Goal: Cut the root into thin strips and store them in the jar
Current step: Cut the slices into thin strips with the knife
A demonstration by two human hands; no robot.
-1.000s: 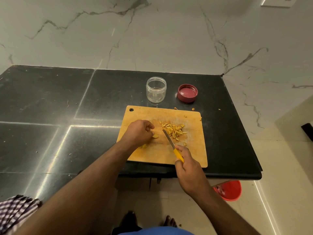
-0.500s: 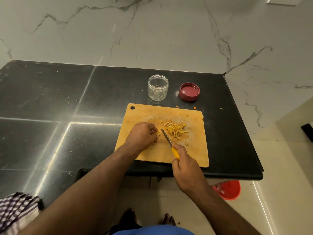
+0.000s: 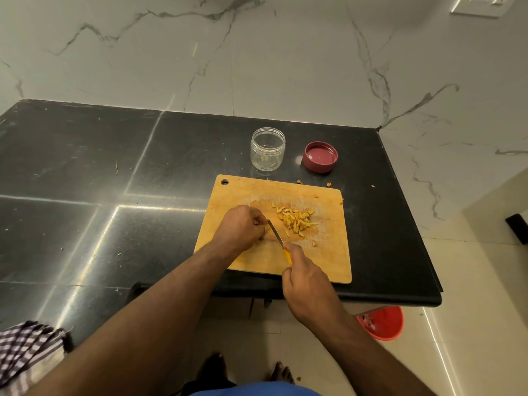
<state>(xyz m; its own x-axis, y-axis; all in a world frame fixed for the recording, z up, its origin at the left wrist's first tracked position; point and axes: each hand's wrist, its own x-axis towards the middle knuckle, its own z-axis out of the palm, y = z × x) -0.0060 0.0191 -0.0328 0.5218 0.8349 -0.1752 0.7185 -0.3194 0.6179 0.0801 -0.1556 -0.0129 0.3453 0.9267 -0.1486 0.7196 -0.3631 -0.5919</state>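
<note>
A wooden cutting board point(image 3: 328, 261) lies on the black counter with a heap of thin yellow root strips point(image 3: 295, 220) near its middle. My left hand point(image 3: 241, 225) is curled over a piece of root on the board, which the fingers hide. My right hand point(image 3: 307, 284) grips a yellow-handled knife point(image 3: 275, 230); its blade tip meets the fingertips of my left hand. Behind the board a clear jar point(image 3: 267, 148) stands without its lid. The maroon lid point(image 3: 320, 156) lies upside down to the jar's right.
A few stray root bits point(image 3: 328, 184) lie past the board's far edge. The black counter point(image 3: 85, 195) ends just right of the board and meets a marble wall behind. A red bucket point(image 3: 384, 322) sits on the floor below. A checked cloth point(image 3: 25, 350) lies at bottom left.
The knife blade has shifted left, from beside the strip heap to my left hand's fingertips. The small root slice once visible by the fingers is now covered.
</note>
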